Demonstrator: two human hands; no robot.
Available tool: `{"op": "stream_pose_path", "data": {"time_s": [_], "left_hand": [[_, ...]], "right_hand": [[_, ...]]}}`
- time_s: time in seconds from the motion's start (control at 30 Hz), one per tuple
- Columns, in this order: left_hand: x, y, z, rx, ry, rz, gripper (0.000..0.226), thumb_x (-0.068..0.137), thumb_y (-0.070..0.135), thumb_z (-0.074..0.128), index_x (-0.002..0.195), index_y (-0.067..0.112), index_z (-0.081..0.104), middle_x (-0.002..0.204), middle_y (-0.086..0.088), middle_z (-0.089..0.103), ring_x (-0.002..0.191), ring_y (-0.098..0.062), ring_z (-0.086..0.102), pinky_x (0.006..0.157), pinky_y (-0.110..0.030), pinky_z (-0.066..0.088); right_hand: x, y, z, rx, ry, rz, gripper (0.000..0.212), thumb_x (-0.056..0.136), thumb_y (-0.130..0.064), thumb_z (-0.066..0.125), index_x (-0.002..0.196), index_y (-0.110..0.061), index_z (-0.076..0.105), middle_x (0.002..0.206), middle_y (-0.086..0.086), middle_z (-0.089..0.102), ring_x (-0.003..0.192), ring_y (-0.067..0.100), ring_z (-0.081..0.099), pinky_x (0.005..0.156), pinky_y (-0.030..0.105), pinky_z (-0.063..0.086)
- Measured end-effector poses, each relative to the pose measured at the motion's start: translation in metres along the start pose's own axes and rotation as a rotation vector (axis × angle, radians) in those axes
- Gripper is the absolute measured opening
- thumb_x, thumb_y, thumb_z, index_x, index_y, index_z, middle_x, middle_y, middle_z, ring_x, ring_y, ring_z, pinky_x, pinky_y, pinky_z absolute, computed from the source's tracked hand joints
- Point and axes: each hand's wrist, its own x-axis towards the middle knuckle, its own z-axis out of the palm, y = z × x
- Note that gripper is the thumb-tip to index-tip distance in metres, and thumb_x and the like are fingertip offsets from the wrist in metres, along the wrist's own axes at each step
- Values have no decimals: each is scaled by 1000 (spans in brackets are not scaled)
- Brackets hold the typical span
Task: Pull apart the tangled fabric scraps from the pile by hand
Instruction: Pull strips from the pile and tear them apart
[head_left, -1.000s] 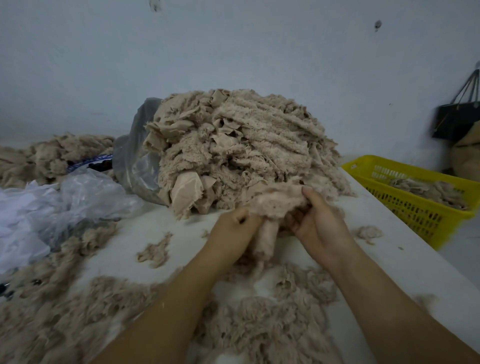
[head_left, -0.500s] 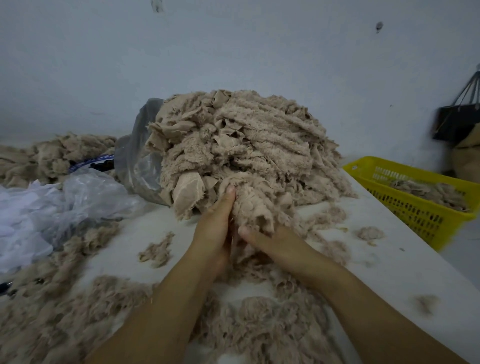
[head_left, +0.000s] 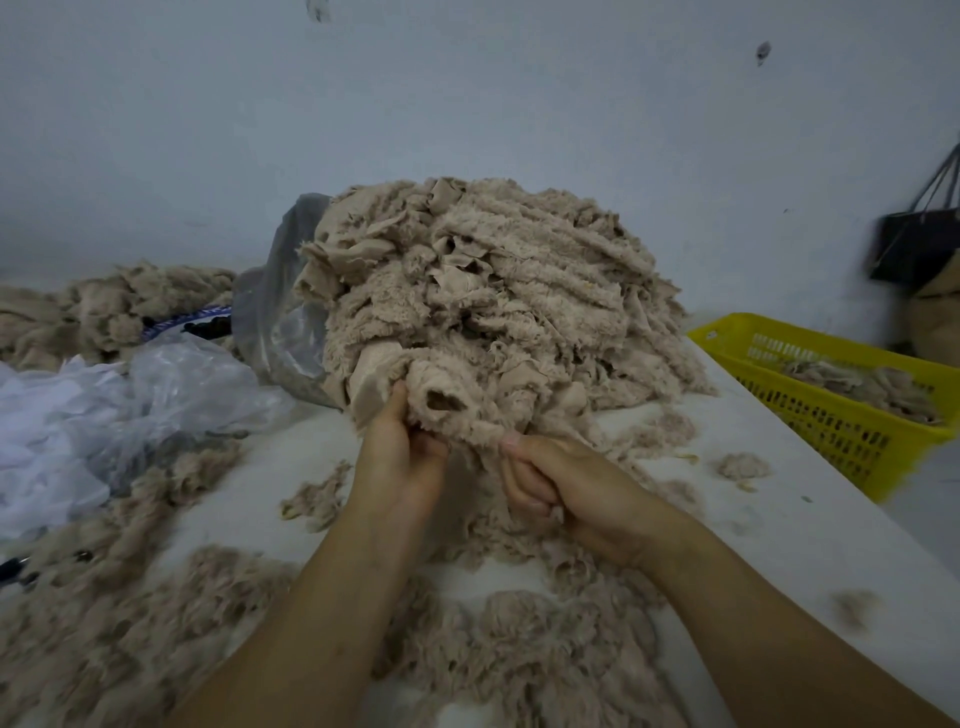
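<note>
While both hands pinch a fuzzy beige clump (head_left: 457, 410) at the pile's (head_left: 493, 312) near edge, left hand (head_left: 400, 457) and right hand (head_left: 561, 483) clamped, it looks soft, light, best gripped at loose ends.

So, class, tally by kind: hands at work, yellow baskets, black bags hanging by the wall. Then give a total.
Hands: 2, the left hand and right hand, both gripping fabric scraps
yellow basket: 1
black bag: 1
Total: 4
</note>
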Motion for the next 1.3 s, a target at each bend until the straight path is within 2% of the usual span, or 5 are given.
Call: {"op": "stream_pose_path", "data": {"time_s": [0.27, 0.43, 0.67, 1.17, 1.3], "left_hand": [[17, 35, -24, -102, 32, 43, 28, 104, 18, 42, 111, 7, 67, 135, -15, 61, 95, -24, 64, 80, -35, 57], [3, 17, -9, -69, -212, -42, 35, 96, 25, 52, 93, 5, 81, 111, -14, 74, 97, -26, 74, 90, -40, 58], [-18, 5, 1, 188, -449, -109, 34, 89, 28, 55, 100, 7, 80, 111, -15, 74, 100, -23, 73, 77, -34, 61], [1, 26, -14, 263, -90, 37, 38, 102, 31, 47, 68, 16, 49, 48, 5, 32, 33, -5, 20, 31, -17, 18], [6, 14, -15, 1014, 126, 265, 48, 102, 45, 43, 70, 15, 64, 75, -3, 60, 64, -14, 53, 57, -29, 43]], "right_hand": [[-9, -14, -27, 342, 10, -114, 60, 94, -34, 45, 36, -21, 47, 40, 0, 40, 41, 15, 31, 45, 24, 33], [-9, 6, -30, -528, 314, 41, 73, 89, -74, 32, 57, -20, 71, 83, -21, 68, 81, -7, 62, 75, 23, 45], [0, 5, -16, -418, 329, -99, 42, 76, -87, 40, 91, -52, 59, 87, -25, 64, 79, -7, 62, 65, 12, 46], [-3, -2, -38, 323, 517, 109, 40, 95, -18, 51, 56, -22, 57, 59, 2, 54, 52, 12, 54, 50, 23, 44], [-5, 0, -46, 394, 503, 118, 34, 94, -20, 52, 65, -16, 70, 78, 6, 69, 72, 19, 68, 60, 25, 54]]}}
